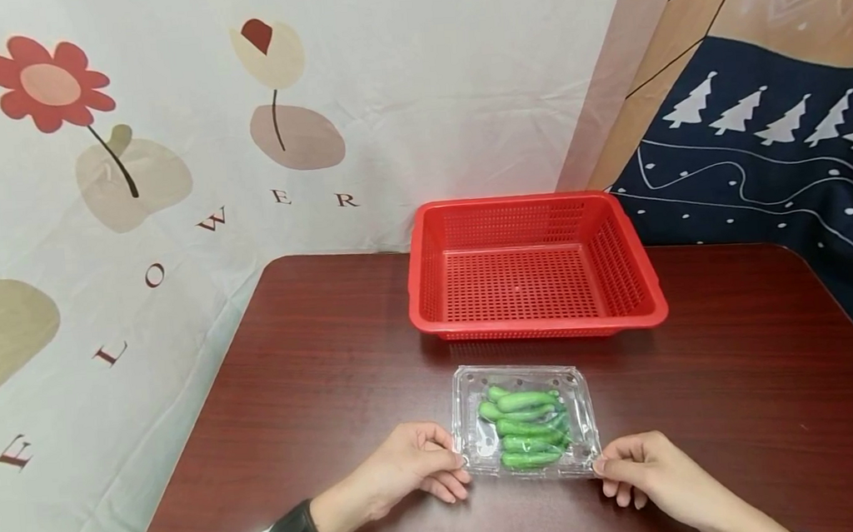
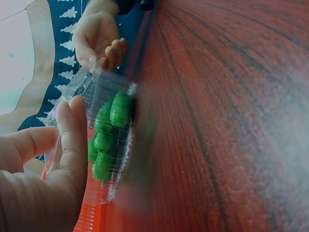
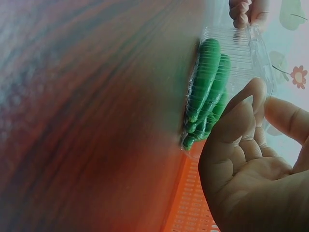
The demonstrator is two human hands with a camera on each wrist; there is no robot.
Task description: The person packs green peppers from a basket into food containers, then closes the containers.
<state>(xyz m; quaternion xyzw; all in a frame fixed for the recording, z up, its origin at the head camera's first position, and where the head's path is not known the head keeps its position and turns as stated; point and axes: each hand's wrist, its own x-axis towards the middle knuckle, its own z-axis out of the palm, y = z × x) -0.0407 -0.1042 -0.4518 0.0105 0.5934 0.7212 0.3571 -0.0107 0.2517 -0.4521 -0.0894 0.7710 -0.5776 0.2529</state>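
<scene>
A clear plastic clamshell box (image 1: 473,379) with several green peppers or small cucumber-like vegetables (image 1: 528,429) inside lies on the table in front of the red basket. My left hand (image 1: 420,464) pinches its near left corner between thumb and fingers. At the near right corner my right hand (image 1: 649,474) pinches the rim the same way. In the left wrist view the green vegetables (image 2: 104,140) show through the ribbed side wall, low in the box. The right wrist view shows the vegetables (image 3: 207,82) lying side by side, with the right thumb and fingertips at the box's rim.
Behind the box stands a red perforated plastic basket (image 1: 536,326), with nothing in it. Both sit on a dark red wooden table (image 1: 313,350). A printed flower cloth (image 1: 420,91) hangs behind, and a dark blue tree-patterned cloth (image 1: 757,165) is at right.
</scene>
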